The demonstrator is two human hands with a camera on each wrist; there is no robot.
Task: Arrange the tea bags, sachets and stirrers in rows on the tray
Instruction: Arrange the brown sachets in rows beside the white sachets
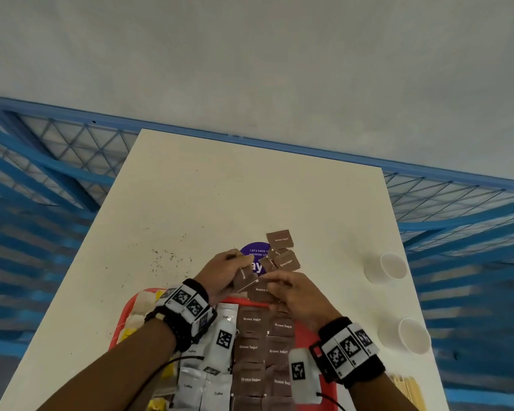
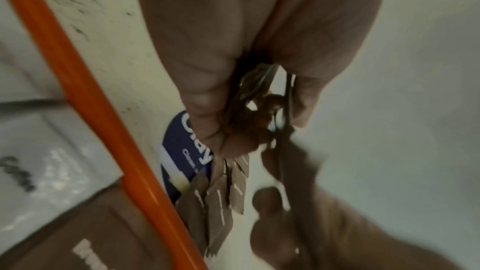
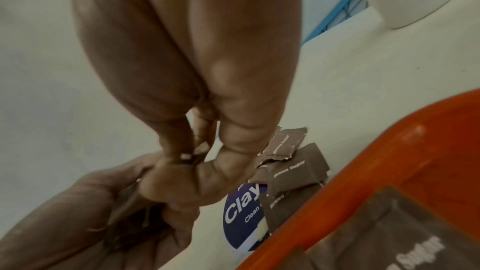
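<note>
Left hand (image 1: 220, 274) gripping a small stack of brown sugar sachets (image 1: 245, 279), right hand (image 1: 294, 295) pinching the stack's near corner, both above the orange tray's (image 1: 118, 327) far rim, sachet rows (brown sugar (image 1: 264, 348), white coffee (image 1: 208, 390)) on it, loose sachets (image 1: 282, 250) on the counter (image 1: 250, 188) beyond.

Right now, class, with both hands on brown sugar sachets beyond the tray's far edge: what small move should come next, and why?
Probably draw the held sachet back over the red tray and lay it at the far end of the brown sugar rows. The left hand grips it, the right hand pinches its corner, and loose sachets still wait on the table.
</note>
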